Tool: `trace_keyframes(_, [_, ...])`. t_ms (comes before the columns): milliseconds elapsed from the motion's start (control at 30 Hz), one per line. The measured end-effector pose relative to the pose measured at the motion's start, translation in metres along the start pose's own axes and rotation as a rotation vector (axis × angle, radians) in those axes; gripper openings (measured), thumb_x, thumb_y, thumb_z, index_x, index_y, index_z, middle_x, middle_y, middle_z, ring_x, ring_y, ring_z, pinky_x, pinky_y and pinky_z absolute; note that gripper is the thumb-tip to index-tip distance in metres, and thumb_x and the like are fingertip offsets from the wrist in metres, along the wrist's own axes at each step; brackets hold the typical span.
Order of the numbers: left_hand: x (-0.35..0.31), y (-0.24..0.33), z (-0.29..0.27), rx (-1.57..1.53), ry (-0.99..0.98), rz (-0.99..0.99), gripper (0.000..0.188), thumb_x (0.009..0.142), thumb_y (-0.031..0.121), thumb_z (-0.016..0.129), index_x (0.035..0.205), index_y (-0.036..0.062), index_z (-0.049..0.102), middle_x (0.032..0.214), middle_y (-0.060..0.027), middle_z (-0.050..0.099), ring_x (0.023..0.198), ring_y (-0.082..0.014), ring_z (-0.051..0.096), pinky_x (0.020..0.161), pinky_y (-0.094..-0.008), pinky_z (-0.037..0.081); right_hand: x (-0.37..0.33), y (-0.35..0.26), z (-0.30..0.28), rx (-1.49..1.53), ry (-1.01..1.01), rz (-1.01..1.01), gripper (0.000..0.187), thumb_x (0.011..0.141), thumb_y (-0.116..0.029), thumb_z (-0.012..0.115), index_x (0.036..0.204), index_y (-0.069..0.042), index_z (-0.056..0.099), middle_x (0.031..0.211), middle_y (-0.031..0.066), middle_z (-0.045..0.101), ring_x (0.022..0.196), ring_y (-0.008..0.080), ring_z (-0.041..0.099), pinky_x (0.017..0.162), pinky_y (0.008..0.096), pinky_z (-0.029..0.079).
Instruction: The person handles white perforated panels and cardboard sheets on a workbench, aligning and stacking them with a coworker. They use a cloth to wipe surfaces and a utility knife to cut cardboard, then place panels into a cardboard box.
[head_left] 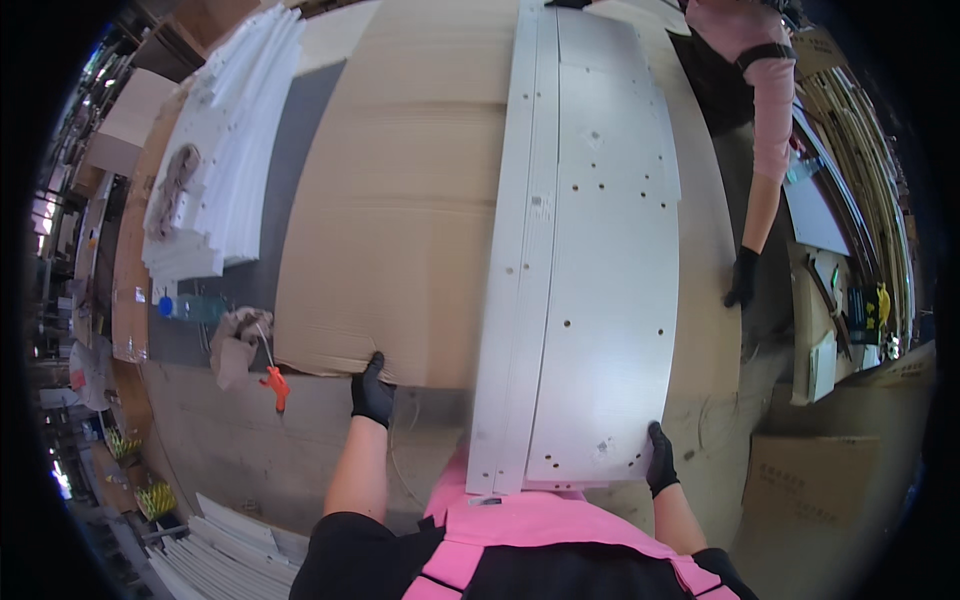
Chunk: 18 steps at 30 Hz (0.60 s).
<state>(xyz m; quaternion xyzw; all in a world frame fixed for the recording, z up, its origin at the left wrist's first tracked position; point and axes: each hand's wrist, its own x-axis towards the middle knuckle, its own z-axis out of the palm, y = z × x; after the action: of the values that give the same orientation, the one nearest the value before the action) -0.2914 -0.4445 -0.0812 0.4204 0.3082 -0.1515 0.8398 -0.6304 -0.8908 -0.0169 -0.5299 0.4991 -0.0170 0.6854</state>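
Note:
My left hand point(372, 394), in a black glove, grips the near edge of a large brown cardboard sheet point(400, 230), thumb on top and fingers beneath. To its right lies a long, wide white panel point(610, 270) with drilled holes. Beside that panel is a narrower white panel point(518, 250). Both reach back from my pink apron point(540, 518) toward the far end. My right hand point(661, 462), gloved too, is closed at the near right corner of the wide panel, with some fingers hidden at its side.
A co-worker's gloved hand point(740, 278) is at the right edge of the cardboard. At left are stacked white panels point(225, 150), a plastic bottle point(195, 308), crumpled brown paper point(235, 345) and an orange-handled tool point(275, 385). A cardboard box point(810, 490) stands at lower right.

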Motion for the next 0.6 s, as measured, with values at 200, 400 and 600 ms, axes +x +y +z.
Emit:
trace_keyframes(200, [-0.035, -0.013, -0.034, -0.013, 0.059, 0.007, 0.033, 0.094, 0.012, 0.061, 0.126, 0.0073, 0.055, 0.125, -0.0068, 0.062, 0.116, -0.0227, 0.059, 0.098, -0.0412, 0.049, -0.025, 0.043, -0.025, -0.046, 0.013, 0.031, 0.053, 0.098, -0.045, 0.051, 0.12, 0.003, 0.061, 0.114, 0.0085, 0.065, 0.105, 0.019, 0.06, 0.094, 0.0333, 0.046])
trace_keyframes(400, [-0.088, -0.057, -0.039, 0.269, -0.161, -0.383, 0.043, 0.095, 0.04, 0.061, 0.124, 0.0087, 0.056, 0.117, -0.0089, 0.066, 0.106, -0.0236, 0.064, 0.093, -0.0399, 0.051, -0.02, 0.029, -0.008, 0.056, -0.089, 0.044, 0.054, 0.097, -0.049, 0.053, 0.12, -0.001, 0.06, 0.108, 0.0082, 0.066, 0.095, 0.0181, 0.063, 0.082, 0.0313, 0.051])
trace_keyframes(600, [-0.18, -0.135, -0.002, 0.765, -0.283, -0.1, 0.051, 0.092, 0.045, 0.062, 0.122, 0.0046, 0.058, 0.104, -0.0035, 0.065, 0.092, -0.0124, 0.06, 0.083, -0.0294, 0.048, 0.001, 0.015, 0.008, 0.094, -0.113, -0.036, 0.053, 0.097, -0.047, 0.054, 0.114, 0.001, 0.062, 0.103, 0.0086, 0.066, 0.09, 0.0174, 0.063, 0.08, 0.0299, 0.051])
